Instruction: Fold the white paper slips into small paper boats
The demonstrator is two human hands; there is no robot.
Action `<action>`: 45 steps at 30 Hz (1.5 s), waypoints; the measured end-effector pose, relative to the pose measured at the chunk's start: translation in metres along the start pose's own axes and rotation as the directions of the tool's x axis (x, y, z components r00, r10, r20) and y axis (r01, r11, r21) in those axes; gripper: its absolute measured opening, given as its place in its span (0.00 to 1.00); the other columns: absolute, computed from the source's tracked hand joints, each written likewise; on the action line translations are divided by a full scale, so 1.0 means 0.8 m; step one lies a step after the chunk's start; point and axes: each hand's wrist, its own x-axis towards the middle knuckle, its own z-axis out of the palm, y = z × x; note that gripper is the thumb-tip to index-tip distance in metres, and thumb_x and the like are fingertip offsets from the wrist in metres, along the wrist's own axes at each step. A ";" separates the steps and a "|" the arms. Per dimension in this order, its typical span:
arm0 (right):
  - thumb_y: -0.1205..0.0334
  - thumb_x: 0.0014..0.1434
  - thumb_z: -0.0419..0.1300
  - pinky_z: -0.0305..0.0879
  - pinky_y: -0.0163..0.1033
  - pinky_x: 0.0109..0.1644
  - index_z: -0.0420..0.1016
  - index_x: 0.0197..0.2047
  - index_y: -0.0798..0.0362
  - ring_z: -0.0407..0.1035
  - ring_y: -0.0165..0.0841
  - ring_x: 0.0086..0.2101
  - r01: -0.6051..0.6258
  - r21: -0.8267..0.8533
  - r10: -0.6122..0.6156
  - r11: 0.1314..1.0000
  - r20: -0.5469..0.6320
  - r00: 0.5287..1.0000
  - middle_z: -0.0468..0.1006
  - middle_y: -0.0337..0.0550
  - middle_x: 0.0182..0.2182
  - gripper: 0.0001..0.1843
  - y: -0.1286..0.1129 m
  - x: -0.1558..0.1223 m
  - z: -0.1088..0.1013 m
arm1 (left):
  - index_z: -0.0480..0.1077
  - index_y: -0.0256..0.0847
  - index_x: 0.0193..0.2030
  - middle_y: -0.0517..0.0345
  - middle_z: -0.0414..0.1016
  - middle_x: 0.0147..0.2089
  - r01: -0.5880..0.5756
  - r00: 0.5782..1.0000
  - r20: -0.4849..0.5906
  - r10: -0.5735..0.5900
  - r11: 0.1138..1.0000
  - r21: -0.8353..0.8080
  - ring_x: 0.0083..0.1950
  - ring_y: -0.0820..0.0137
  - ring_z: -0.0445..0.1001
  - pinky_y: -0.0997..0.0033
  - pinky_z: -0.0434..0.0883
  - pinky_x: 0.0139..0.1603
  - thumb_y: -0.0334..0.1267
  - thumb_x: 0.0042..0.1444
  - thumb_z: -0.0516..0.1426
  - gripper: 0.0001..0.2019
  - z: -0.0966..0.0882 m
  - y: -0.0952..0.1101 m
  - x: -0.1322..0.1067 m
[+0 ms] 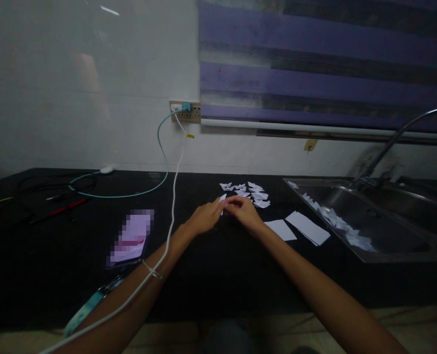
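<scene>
Both hands meet over the black counter. My left hand (206,217) is closed on a small folded piece of white paper (222,198), whose tip stands up between the fingers. My right hand (245,211) pinches at the same paper from the other side; most of the paper is hidden by the fingers. Just behind the hands lie several folded paper boats (256,191) in a loose group. To the right of my right wrist are flat white paper sheets (308,228), some stacked and one beside them partly behind my forearm.
A metal sink (381,231) with a curved faucet (391,140) is at right, white folded papers (340,221) along its left edge. A phone (132,238) lies left. A white cable (173,196) crosses my left forearm from the wall socket (193,113). A red pen (68,207) lies far left.
</scene>
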 end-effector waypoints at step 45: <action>0.44 0.62 0.58 0.67 0.55 0.60 0.68 0.65 0.50 0.70 0.50 0.56 0.300 -0.901 0.110 0.315 0.348 0.931 0.72 0.55 0.60 0.32 -0.080 -0.105 -0.117 | 0.68 0.44 0.45 0.49 0.78 0.42 0.062 0.998 0.007 -0.062 0.985 -0.161 0.44 0.57 0.78 0.58 0.70 0.44 0.53 0.69 0.39 0.22 -0.013 0.002 0.000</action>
